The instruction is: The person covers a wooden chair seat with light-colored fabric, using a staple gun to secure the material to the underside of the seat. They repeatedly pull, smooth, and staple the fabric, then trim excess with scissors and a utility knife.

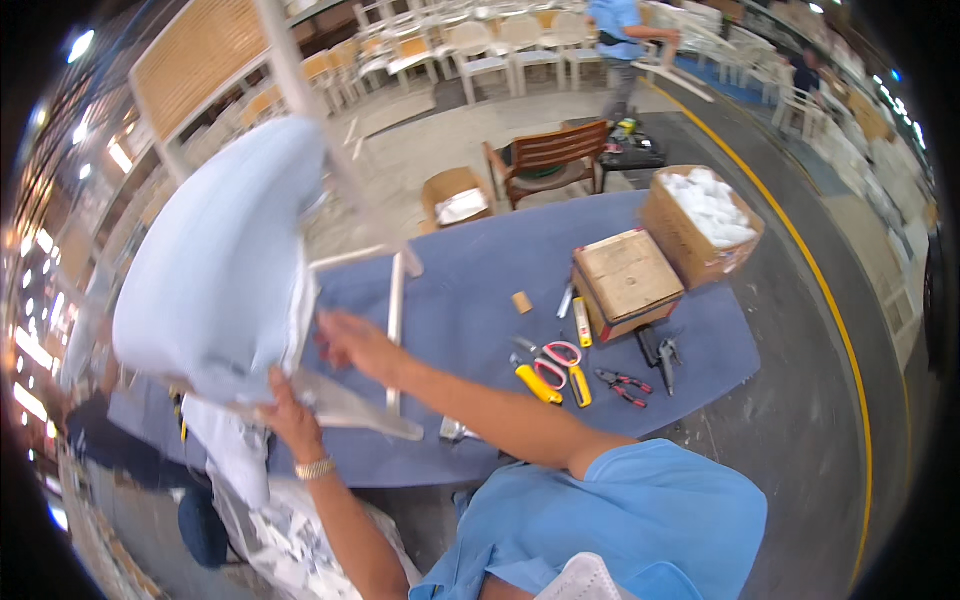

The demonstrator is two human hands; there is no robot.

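Note:
A pale wooden chair with a light blue upholstered seat is tipped on its side at the left of the blue-covered table. My left hand is closed on the seat's lower edge, where the fabric meets the wooden frame. Close to the white-edged underside, my right hand is slightly blurred, its fingers apart and no held thing visible. Wooden legs and rails of the chair reach over the table beside it. The chair's woven cane back rises at the upper left.
Red-handled scissors, yellow-handled tools, pliers and a black-and-grey tool lie right of my arm. Two cardboard boxes stand behind them. A brown chair is beyond the table. A person in blue stands farther back.

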